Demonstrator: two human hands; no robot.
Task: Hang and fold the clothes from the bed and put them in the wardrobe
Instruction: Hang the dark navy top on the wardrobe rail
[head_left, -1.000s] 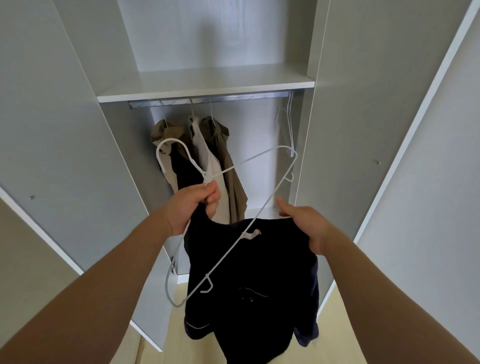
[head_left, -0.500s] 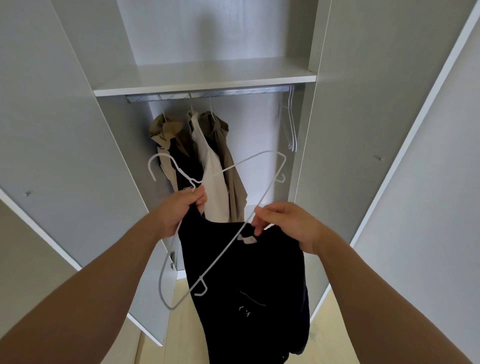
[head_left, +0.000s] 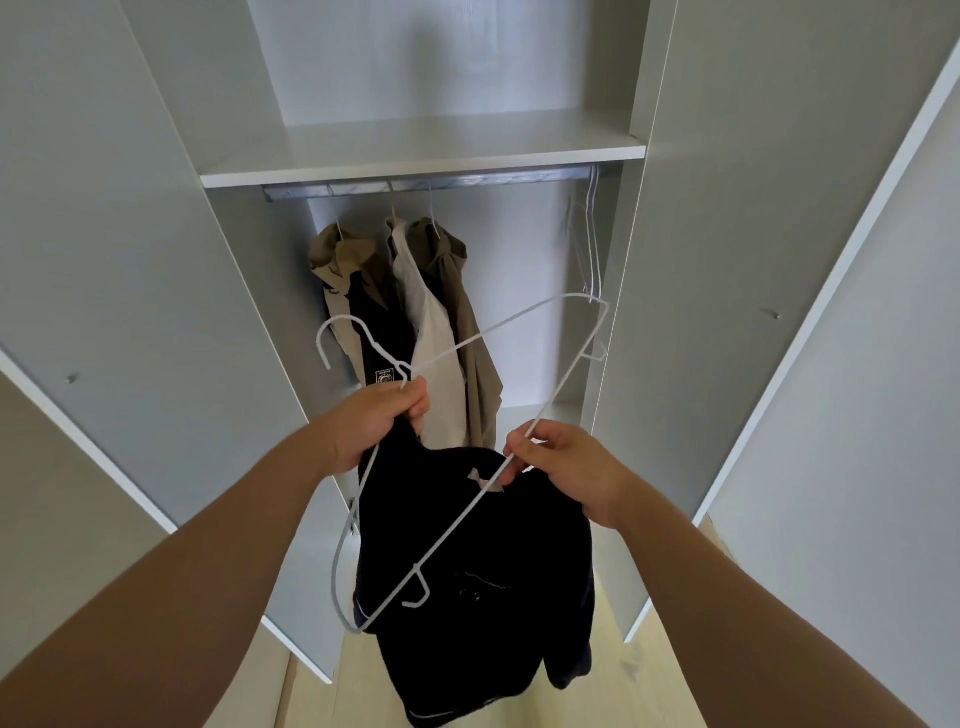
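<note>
Grey wardrobe fills the view, its left door and right door swung wide to either side. One shelf crosses it, with a metal rail just under the shelf's front edge. Pale floor shows below.

Three garments hang bunched on the left half of the rail: an olive jacket, a white shirt and an olive top, touching one another. Spare hangers hang at the rail's right end, leaving a bare stretch of rail between.

In front of the opening, a black top droops from both hands, not yet on the rail. A white wire hanger lies tilted across it, hook up-left, lower corner down over the cloth.

Left hand has its fingers clamped round the hanger's neck and a bunch of the black top. Right hand pinches the hanger's long bar between thumb and fingers, at the top's collar edge.
</note>
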